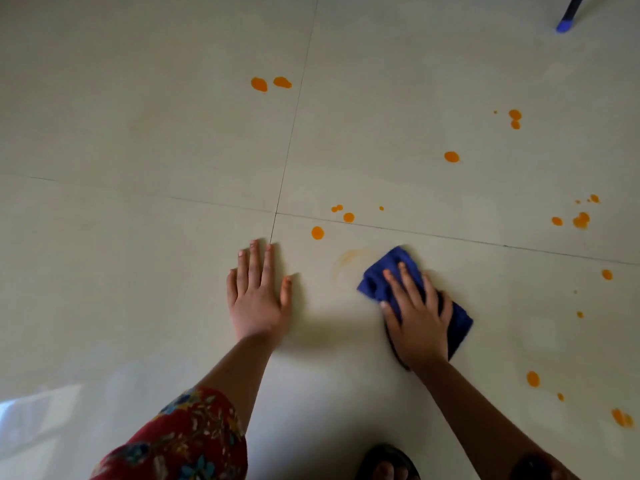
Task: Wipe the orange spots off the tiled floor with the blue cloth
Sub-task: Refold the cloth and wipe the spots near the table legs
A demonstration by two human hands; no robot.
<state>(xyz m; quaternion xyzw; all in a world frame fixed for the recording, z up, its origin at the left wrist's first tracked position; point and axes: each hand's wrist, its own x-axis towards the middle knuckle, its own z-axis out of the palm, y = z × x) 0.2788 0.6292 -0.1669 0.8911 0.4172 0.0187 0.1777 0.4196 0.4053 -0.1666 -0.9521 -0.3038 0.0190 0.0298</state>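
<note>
A folded blue cloth lies on the pale tiled floor under my right hand, which presses flat on it with fingers spread. Just left of the cloth is a faint orange smear. My left hand rests palm down on the floor, fingers apart, holding nothing. Several orange spots dot the tiles: one just beyond the smear, a pair farther off, one to the right, and a cluster near the right edge.
More orange spots lie at the lower right. A dark leg with a blue tip touches the floor at the top right. A sandalled foot shows at the bottom edge. Dark grout lines cross near my left hand.
</note>
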